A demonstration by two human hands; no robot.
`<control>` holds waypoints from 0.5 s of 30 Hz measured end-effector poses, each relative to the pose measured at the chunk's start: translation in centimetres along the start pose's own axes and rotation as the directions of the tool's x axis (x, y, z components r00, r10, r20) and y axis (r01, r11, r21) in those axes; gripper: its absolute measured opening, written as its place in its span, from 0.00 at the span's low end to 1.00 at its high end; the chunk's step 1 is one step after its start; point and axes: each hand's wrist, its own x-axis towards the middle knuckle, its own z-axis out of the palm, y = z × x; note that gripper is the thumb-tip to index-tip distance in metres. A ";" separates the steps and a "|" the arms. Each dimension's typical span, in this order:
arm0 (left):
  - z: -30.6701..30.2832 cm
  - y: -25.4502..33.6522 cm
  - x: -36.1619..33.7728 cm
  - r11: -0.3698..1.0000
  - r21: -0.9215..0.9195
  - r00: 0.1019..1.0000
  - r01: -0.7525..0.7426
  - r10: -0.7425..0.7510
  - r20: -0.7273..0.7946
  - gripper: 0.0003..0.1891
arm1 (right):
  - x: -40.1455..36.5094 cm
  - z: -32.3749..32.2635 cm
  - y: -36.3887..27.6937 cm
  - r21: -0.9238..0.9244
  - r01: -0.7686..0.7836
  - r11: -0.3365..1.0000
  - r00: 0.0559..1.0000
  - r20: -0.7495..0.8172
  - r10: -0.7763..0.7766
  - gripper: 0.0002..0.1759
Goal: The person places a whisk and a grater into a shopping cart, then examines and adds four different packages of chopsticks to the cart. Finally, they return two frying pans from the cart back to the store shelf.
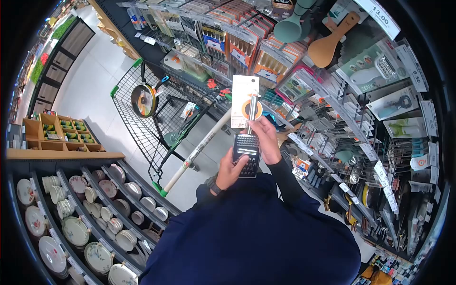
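Observation:
A flat metal grater (pixel 246 156) with a long handle is held in front of the body, fixed to a white card (pixel 241 90) with an orange ring printed on it. My left hand (pixel 231 170) grips the left edge of the grater, its thumb lying over the lower face. My right hand (pixel 267 141) is closed around the handle near the bottom of the card, from the right side. Behind the card hang several packaged kitchen tools.
A wire shopping cart (pixel 137 114) holding a frying pan (pixel 143 101) stands ahead to the left. Racks of plates and bowls (pixel 76 230) fill the lower left. On the right are hanging utensils, among them a wooden spatula (pixel 323 51).

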 end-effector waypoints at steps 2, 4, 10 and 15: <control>0.1 -0.3 0.3 1.000 -0.010 1.000 -0.014 0.014 -0.019 0.15 | 0.2 0.4 -0.5 0.000 -0.011 1.000 1.000 -0.018 0.011 0.08; 0.2 -0.4 0.7 0.999 -0.022 0.999 -0.026 0.025 -0.036 0.15 | 0.5 0.4 -0.6 -0.001 -0.022 1.000 0.999 -0.039 0.022 0.07; 0.4 -0.5 1.7 0.999 -0.003 0.996 0.052 -0.052 -0.079 0.16 | 2.7 -0.8 0.1 -0.006 -0.027 1.000 0.999 -0.026 0.027 0.07; 1.1 -0.5 3.1 0.998 0.015 0.987 0.056 -0.053 -0.151 0.16 | 4.8 -0.7 -0.9 0.046 -0.076 0.996 0.996 0.051 0.074 0.10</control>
